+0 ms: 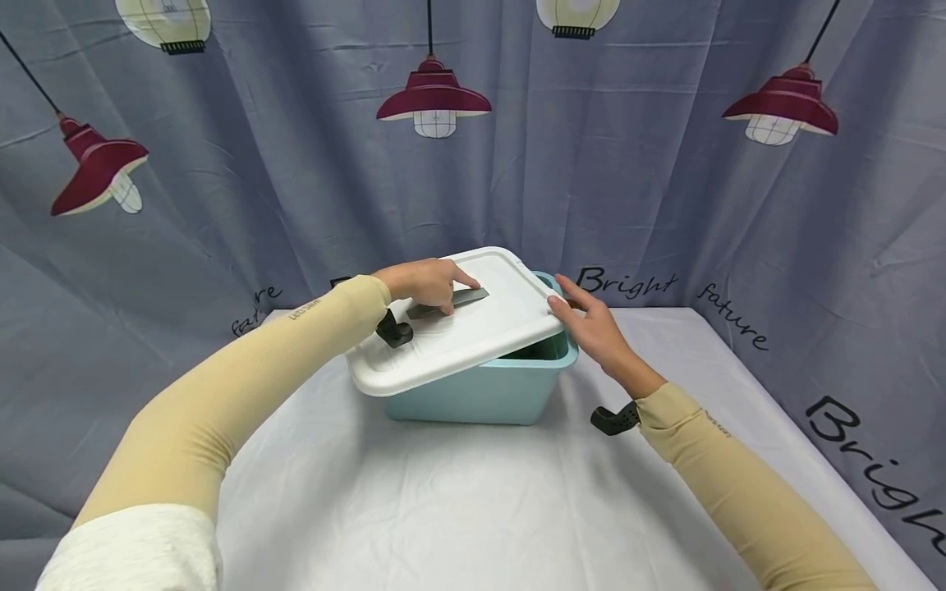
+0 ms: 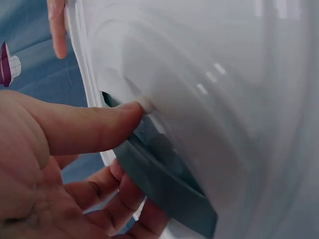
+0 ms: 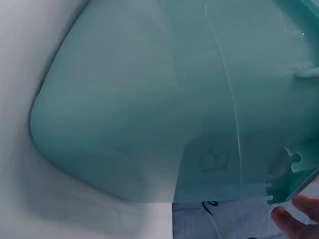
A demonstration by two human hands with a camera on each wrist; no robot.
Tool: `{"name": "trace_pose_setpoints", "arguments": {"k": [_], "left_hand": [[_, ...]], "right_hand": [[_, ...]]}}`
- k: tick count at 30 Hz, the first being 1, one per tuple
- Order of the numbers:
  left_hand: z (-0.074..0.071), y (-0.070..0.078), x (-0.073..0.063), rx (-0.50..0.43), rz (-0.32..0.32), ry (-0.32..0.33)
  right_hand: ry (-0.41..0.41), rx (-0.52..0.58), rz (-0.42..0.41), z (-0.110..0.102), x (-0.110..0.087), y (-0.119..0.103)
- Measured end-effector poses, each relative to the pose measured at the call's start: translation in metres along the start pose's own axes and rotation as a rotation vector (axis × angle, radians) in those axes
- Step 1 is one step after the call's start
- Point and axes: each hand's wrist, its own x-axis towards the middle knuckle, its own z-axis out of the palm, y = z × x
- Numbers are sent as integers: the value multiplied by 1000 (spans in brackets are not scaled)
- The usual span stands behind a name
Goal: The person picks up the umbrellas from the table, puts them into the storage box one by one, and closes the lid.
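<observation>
A white lid (image 1: 510,287) with a grey handle (image 1: 469,296) sits askew and tilted over a light blue plastic bin (image 1: 473,394). My left hand (image 1: 424,281) holds the lid by its handle; in the left wrist view, the thumb lies over the handle (image 2: 164,186) and the other fingers curl beneath it. My right hand (image 1: 594,328) is at the bin's right rim, thumb by the lid's corner and fingers extended. In the right wrist view, the bin's side (image 3: 139,99) fills the picture, with fingertips (image 3: 286,219) near its rim. The bin's contents are hidden.
The bin stands on a white-covered table (image 1: 458,509). Behind and beside it hangs a grey-blue curtain (image 1: 621,180) printed with lamps and lettering. Black wrist mounts (image 1: 615,419) stick out from both wrists.
</observation>
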Motion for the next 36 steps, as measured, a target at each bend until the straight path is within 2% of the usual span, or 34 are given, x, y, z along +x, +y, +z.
{"name": "trace_pose_setpoints", "arguments": {"k": [5, 8, 10, 13, 17, 21, 24, 26, 29, 32, 36], "left_hand": [[3, -1, 4, 28, 44, 60], [5, -7, 1, 38, 41, 128], [5, -12, -5, 50, 25, 180], [4, -20, -22, 57, -9, 262], [8, -33, -54, 79, -56, 381], [22, -49, -84, 185, -121, 521], [38, -62, -99, 248, -194, 605], [48, -68, -105, 258, -235, 620], [61, -73, -109, 250, -268, 600], [68, -76, -108, 239, -272, 592], [70, -81, -106, 218, -259, 617]], "right_hand": [[21, -72, -68, 1, -4, -3], [40, -119, -60, 1, -6, -3], [49, -138, -52, 1, -7, -3], [50, -149, -55, 1, -7, -3], [54, -155, -60, 2, -8, -2], [58, -153, -61, 2, -8, -4], [55, -154, -70, 2, -7, -5], [54, -158, -74, 2, -6, -5], [50, -169, -72, 1, -4, -5], [44, -172, -66, 1, -4, -5], [34, -180, -68, 2, -5, -5]]}}
